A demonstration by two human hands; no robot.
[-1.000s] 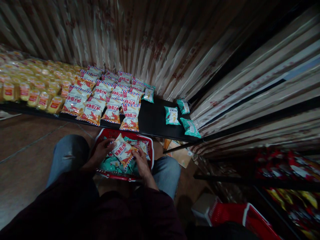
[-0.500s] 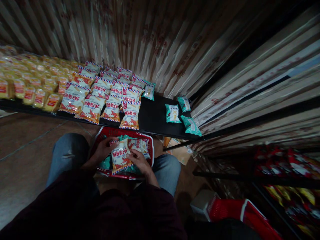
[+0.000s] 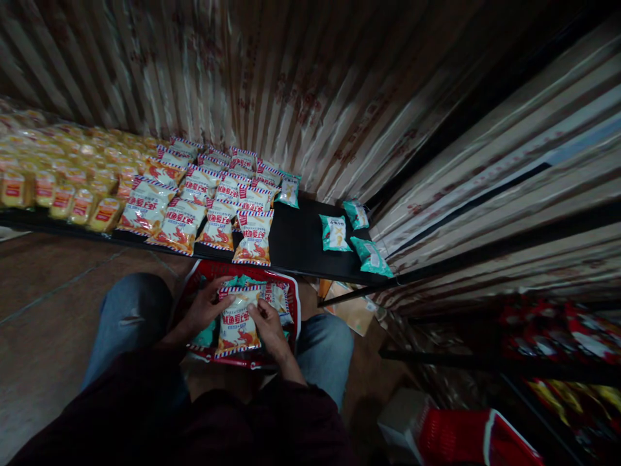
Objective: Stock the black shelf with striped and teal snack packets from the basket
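White and orange, a packet [image 3: 239,327] was gripped between both hands in the head view, the left hand [image 3: 204,310] at its upper left edge and the right hand [image 3: 270,329] at its right edge. It was held over a red basket [image 3: 296,298] with teal bags [image 3: 206,334] inside. Beyond, a black shelf [image 3: 298,236] carried similar packets [image 3: 177,225], yellow packs [image 3: 80,206] to their left and teal packets [image 3: 334,233] to their right.

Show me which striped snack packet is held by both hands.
It's the white-and-orange packet between the left hand and right hand, over the red basket; the similar packets rest on the black shelf or in the basket, gripped by neither.
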